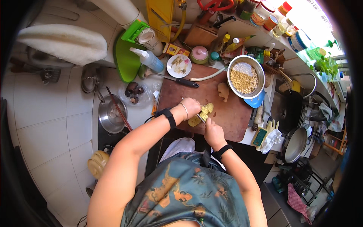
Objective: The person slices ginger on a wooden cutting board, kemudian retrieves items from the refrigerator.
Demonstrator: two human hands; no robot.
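Note:
On a brown cutting board (229, 122) lie pale yellow cut pieces (208, 108), perhaps ginger. My right hand (214, 134) is closed at the near end of a thin metal blade (200, 117), seemingly a knife, among these pieces; its handle is hidden in the fist. My left hand (192, 108) is curled at the left edge of the pieces, and its fingertips are hidden, so its hold cannot be told. A larger yellow slice (194, 121) lies below it. A whole ginger root (223, 91) and a long white-green stalk (208, 77) lie farther back on the board.
A metal bowl of soaked yellow beans (245, 78) stands at the board's back right. A black-handled utensil (187, 82) and a small white plate (179, 65) are at the back left. Left are a steel pan (112, 113) with chopsticks (119, 109) and dark mushrooms in plastic (133, 90). A sink (286, 105) lies right.

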